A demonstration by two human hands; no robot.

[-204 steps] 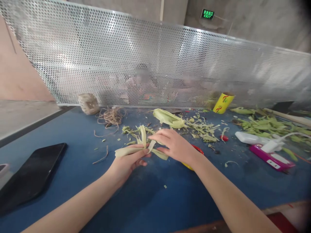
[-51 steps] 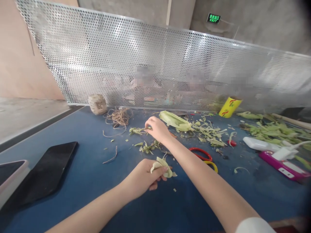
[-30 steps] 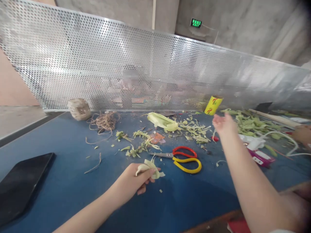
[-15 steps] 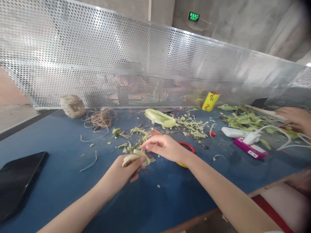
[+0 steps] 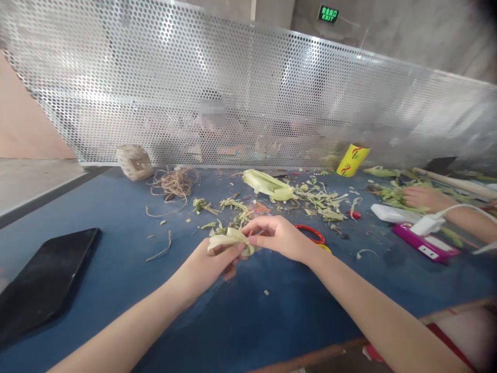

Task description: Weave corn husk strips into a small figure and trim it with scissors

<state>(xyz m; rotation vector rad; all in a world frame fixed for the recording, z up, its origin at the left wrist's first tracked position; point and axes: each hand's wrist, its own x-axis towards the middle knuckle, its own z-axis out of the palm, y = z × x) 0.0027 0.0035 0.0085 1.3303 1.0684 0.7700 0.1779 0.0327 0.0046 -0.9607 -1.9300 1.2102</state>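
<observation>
Head view shows the left hand (image 5: 209, 263) closed around a small folded bundle of pale leaf strips (image 5: 229, 239), held just above the blue worktop (image 5: 116, 259), while the right hand (image 5: 280, 238) pinches the bundle's right end between thumb and fingers. Judging by this grip, the fold seems best kept tight by the left hand while the right works the loose strip end, clear of the scissors (image 5: 312, 235) just behind it.

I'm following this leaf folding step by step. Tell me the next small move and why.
Probably pull the loose strip end snug with the right hand: both hands already pinch the folded leaf bundle, the left hand holding it from below, and its strips look loosely gathered.
</observation>
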